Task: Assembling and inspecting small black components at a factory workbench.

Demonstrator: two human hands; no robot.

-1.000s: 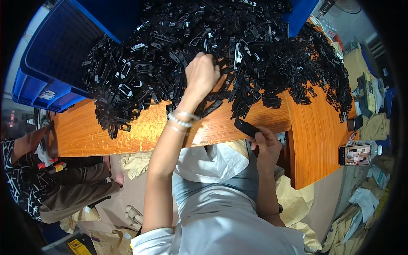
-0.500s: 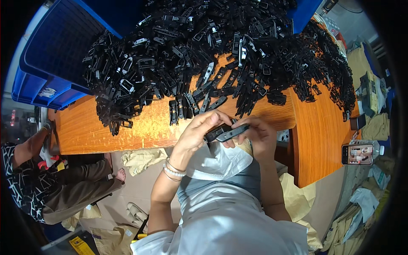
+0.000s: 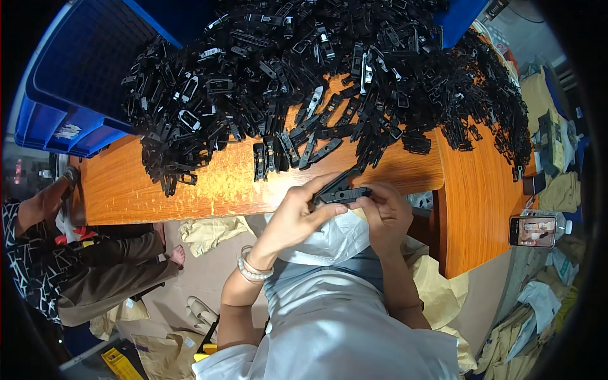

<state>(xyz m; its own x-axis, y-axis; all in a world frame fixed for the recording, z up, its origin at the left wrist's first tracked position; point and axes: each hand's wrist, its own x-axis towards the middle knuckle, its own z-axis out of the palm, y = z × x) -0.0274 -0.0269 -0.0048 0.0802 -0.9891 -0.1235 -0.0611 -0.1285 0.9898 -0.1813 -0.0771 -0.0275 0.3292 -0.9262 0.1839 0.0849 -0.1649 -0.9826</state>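
Just in front of the table edge, above my lap, my left hand [image 3: 292, 216] grips a long black plastic part [image 3: 341, 180] that slants up to the right. Its thumb presses along the near side. My right hand [image 3: 387, 214] pinches the right end of a shorter black plastic piece [image 3: 347, 195] with a round hole. The two pieces touch or overlap between my fingers; whether they are joined I cannot tell. Beyond them, several loose black parts [image 3: 308, 151] lie on the wooden table [image 3: 221, 196].
A large heap of similar black parts [image 3: 253, 69] covers the back of the table, beside a blue crate [image 3: 82, 120]. A phone [image 3: 532, 230] stands at the right edge. Another person's arm [image 3: 39, 206] rests at the far left. Brown bags [image 3: 168, 354] lie on the floor.
The black parts have turned between my hands: the long one now tilts up to the right, and the shorter one shows its holed face. My left hand has rolled, thumb now nearer me.
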